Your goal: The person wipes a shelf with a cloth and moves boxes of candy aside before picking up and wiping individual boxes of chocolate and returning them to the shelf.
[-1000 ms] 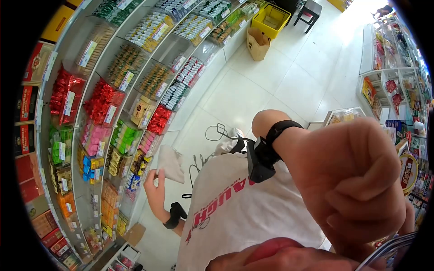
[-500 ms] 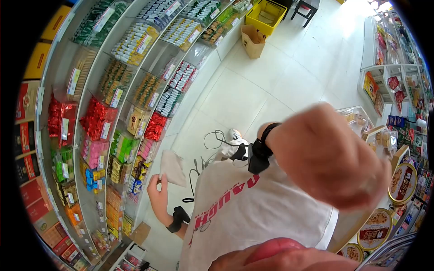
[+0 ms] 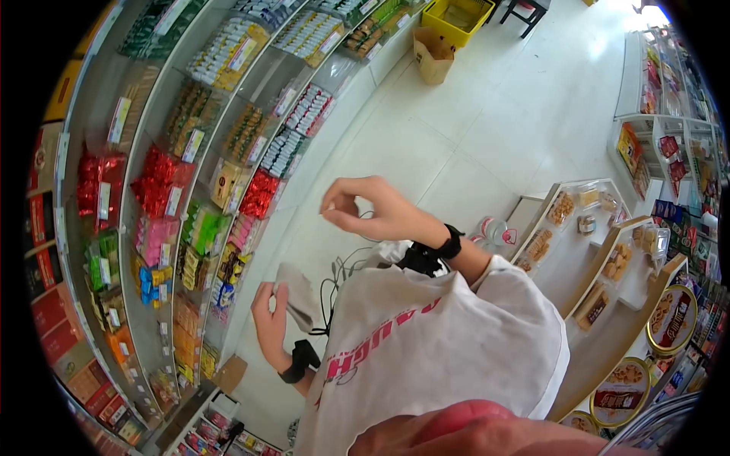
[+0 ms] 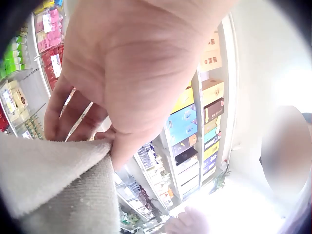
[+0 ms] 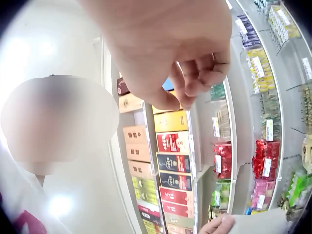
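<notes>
A pale grey-white cloth [image 3: 298, 298] hangs from my left hand [image 3: 271, 323]. The left wrist view shows the thumb and fingers of that hand [image 4: 131, 73] pinching a folded edge of the cloth [image 4: 73, 190]. My right hand [image 3: 380, 209] is raised above and to the right of the cloth in the head view, its fingers loosely curved with a gap to the thumb. Nothing is visible in the right hand [image 5: 170, 53] in the right wrist view, where the cloth [image 5: 261, 223] and part of the left hand appear low down.
Shelves [image 3: 213, 178] of packaged snacks stand along the left. A display stand [image 3: 563, 254] with clear boxes and round tins [image 3: 672, 319] is on the right. Cables [image 3: 342, 273] lie on the floor; a paper bag [image 3: 433, 57] and yellow basket [image 3: 458, 21] are farther off.
My right hand has swung from close to the camera on the right toward the shelf side, above the cloth. The left hand keeps its pinch on the cloth and has shifted slightly.
</notes>
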Available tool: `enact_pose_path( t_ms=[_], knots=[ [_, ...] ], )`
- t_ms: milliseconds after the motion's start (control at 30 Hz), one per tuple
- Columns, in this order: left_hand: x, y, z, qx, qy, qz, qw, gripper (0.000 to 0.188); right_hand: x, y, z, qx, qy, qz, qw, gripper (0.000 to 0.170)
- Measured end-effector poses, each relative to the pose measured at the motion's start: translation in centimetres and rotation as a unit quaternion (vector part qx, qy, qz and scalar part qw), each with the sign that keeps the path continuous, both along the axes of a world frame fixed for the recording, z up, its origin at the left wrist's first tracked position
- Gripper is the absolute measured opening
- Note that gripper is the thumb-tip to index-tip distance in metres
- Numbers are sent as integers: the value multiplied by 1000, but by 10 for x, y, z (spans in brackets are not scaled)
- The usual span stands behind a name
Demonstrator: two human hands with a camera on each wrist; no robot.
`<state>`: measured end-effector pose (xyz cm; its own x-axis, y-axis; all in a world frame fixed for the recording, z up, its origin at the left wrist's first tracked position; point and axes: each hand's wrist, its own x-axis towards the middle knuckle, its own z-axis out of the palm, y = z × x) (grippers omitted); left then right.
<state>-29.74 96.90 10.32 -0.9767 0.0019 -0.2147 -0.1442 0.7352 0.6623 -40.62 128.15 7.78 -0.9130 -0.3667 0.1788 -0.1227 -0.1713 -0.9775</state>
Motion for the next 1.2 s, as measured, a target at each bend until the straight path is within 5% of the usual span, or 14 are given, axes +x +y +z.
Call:
enact_pose_path(
  t_ms=[100, 267, 400, 500, 667, 900, 1000, 1133, 1200],
  knots=[
    [20, -13, -3, 10, 6, -5, 1000, 30, 6, -41, -8, 97, 95, 150, 979, 22],
    [88, -56, -16, 26, 22, 89, 995, 28, 57, -131, -52, 270, 221, 370, 861, 49],
    [148, -75, -13, 66, 73, 128, 987, 24, 115, -206, -48, 300, 190, 510, 784, 63],
    [188, -95, -15, 60, 93, 151, 982, 23, 147, -269, -20, 354, 258, 607, 663, 62],
    [270, -141, -33, 74, 128, 229, 962, 22, 197, -341, -54, 228, 264, 593, 726, 49],
    [360, -200, -59, 37, 189, 303, 933, 29, 255, -439, -67, 288, 260, 662, 642, 36],
    [401, -220, -52, 108, 172, 363, 909, 32, 287, -480, -60, 319, 283, 683, 593, 31],
    [434, -256, -64, 57, 223, 471, 852, 37, 299, -551, -50, 274, 266, 710, 592, 26],
    [453, -285, -69, 46, 212, 485, 847, 56, 307, -592, -56, 251, 278, 724, 579, 26]
  ],
)
